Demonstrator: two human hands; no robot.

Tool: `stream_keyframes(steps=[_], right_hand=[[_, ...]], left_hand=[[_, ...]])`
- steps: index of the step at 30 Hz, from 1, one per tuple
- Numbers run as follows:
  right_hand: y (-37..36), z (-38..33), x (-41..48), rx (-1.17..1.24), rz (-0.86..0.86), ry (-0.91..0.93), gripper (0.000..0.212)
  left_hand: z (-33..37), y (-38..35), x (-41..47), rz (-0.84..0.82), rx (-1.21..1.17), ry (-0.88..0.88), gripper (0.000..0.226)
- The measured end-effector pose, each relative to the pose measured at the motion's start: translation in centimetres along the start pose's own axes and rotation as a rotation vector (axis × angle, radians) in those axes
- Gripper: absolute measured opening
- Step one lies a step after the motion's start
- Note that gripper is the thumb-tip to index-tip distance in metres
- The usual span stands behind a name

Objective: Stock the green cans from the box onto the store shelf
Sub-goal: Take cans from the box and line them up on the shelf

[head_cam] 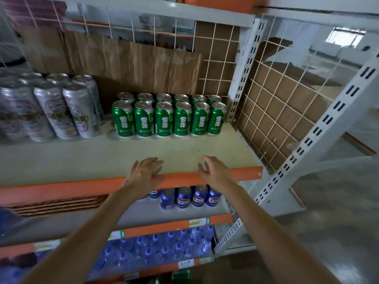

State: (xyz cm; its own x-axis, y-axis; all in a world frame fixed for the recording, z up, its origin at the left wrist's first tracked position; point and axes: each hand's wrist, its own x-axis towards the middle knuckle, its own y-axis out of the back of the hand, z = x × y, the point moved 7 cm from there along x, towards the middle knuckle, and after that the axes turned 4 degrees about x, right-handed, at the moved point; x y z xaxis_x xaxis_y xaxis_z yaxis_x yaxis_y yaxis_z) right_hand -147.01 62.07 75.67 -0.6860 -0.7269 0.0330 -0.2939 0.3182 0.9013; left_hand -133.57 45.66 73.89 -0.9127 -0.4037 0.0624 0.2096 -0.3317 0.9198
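Several green cans [163,118] stand upright in two rows at the back right of the cream shelf board [102,158]. My left hand [143,174] hovers over the shelf's orange front edge [61,188], fingers spread, holding nothing. My right hand [215,171] is beside it to the right, also over the edge, fingers apart and empty. Both hands are well in front of the cans, apart from them. A green object [181,274], perhaps a can, shows at the bottom edge; no box is in sight.
Tall silver cans [61,111] stand at the shelf's left. Cardboard and white wire mesh [215,64] back the shelf; a white upright [245,74] bounds it on the right. Blue cans [188,196] sit on the shelf below, water bottles [160,249] lower still.
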Motion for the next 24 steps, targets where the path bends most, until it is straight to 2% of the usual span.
stream_keyframes(steps=[8,10,16,20,24], right_hand=[[-1.2,-1.0,-3.7,-0.043,0.041,0.201,0.053],[-1.4,-0.9,-5.0,-0.018,0.029,0.228,0.053],[-3.1,-0.4,-9.0,-0.009,-0.059,0.279,0.054],[-4.9,-0.4,-11.4,0.051,-0.093,0.317,0.053],[-7.7,-1.8,-12.8,0.014,-0.179,0.356,0.053]], left_hand=[[1.6,-0.7,-6.5,0.155,0.042,0.044,0.056],[2.3,-1.3,-8.5,0.174,0.036,0.065,0.061],[3.3,-4.6,-14.9,0.140,-0.005,0.224,0.060],[2.4,-6.6,-18.9,0.091,-0.026,0.311,0.055],[0.8,-7.2,-22.6,0.095,-0.029,0.373,0.056]])
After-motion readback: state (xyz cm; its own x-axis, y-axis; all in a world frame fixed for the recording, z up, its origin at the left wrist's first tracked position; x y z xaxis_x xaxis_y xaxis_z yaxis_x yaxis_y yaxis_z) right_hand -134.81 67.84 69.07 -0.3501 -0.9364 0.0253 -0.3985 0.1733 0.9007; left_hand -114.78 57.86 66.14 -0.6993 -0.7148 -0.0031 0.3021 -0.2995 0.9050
